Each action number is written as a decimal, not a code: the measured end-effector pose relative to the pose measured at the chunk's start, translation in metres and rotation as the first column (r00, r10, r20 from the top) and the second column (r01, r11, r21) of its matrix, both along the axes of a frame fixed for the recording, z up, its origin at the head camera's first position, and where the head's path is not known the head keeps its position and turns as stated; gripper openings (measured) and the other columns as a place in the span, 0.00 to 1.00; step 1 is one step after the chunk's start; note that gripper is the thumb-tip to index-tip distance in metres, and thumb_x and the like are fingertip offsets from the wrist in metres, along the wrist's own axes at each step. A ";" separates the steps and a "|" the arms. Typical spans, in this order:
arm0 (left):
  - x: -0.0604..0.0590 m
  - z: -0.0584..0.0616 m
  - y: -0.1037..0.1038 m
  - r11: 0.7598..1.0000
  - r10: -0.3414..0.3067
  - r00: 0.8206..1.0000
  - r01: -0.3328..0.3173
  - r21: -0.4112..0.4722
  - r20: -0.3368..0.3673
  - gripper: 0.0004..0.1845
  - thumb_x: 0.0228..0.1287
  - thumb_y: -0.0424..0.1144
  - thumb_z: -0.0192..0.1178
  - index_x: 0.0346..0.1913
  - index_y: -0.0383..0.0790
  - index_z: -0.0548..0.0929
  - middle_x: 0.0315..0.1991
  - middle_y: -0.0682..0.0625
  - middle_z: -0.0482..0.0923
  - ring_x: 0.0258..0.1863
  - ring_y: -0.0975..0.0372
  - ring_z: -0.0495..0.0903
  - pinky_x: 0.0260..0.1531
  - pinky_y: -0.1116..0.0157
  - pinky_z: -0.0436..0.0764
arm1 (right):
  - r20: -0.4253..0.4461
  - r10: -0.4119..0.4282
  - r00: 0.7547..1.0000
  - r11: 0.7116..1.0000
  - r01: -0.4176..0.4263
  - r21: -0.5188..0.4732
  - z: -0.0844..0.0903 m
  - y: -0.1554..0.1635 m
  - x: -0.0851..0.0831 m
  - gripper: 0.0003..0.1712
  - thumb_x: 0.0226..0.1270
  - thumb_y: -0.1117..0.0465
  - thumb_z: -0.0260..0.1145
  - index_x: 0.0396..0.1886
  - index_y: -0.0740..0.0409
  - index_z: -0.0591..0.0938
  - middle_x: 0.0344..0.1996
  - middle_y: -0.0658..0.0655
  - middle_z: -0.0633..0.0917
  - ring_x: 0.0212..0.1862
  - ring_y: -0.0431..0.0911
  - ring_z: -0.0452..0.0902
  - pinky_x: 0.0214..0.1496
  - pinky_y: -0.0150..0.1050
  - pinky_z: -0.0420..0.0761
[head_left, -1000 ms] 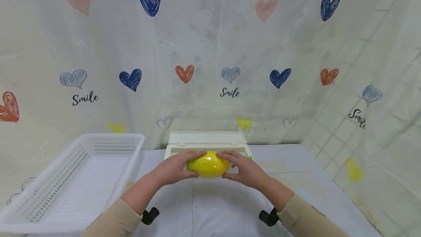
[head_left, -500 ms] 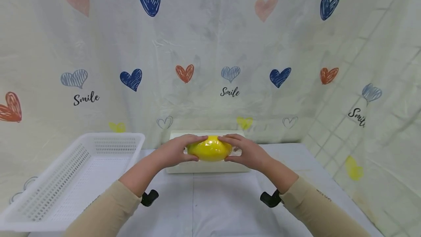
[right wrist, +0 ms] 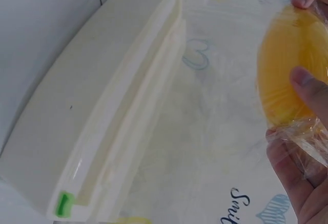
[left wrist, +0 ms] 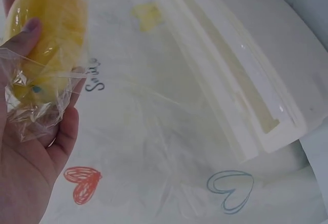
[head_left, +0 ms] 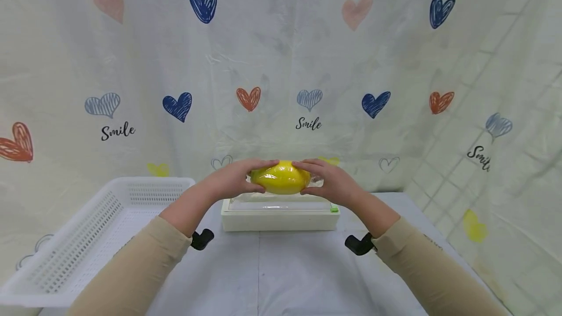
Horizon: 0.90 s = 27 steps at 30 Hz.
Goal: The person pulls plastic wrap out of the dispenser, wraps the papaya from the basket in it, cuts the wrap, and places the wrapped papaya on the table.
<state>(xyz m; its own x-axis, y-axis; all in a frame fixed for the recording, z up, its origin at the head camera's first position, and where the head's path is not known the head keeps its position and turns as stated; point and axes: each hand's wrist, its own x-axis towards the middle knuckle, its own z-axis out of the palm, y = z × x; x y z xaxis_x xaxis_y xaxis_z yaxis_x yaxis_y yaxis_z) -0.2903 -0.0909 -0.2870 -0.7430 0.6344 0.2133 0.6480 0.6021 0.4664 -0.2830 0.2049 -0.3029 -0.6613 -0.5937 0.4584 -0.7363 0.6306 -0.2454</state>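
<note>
Lemon [head_left: 281,177]: we lift it above the dispenser [head_left: 279,215], stretching film taut.
Fingers: left hand [head_left: 229,184] and right hand [head_left: 331,184] curl round its ends.

Staged recording booth, heart-print "Smile" backdrop [head_left: 281,62], covered table [head_left: 281,277], white basket [head_left: 88,238]

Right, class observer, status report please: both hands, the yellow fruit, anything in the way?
Left hand and right hand grip the film-wrapped yellow fruit. Fruit held above the white film dispenser, film trailing down to it. Nothing in the way.
</note>
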 end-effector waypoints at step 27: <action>0.004 0.058 -0.006 1.000 0.023 1.000 -0.024 0.008 0.021 0.39 0.61 0.43 0.70 0.72 0.70 0.65 0.69 0.58 0.69 0.66 0.55 0.69 0.63 0.50 0.71 | 0.076 -0.036 0.996 0.999 0.036 -0.001 0.058 -0.008 -0.001 0.41 0.56 0.60 0.78 0.70 0.39 0.73 0.65 0.51 0.76 0.63 0.50 0.73 0.54 0.45 0.81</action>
<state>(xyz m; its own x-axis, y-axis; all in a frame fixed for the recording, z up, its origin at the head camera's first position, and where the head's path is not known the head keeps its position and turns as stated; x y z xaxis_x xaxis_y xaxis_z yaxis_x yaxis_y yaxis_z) -0.2859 -0.0974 -0.2294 -0.7619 0.6150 0.2031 0.6239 0.6130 0.4847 -0.2838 0.1973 -0.2454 -0.7150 -0.5680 0.4077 -0.6925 0.6557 -0.3010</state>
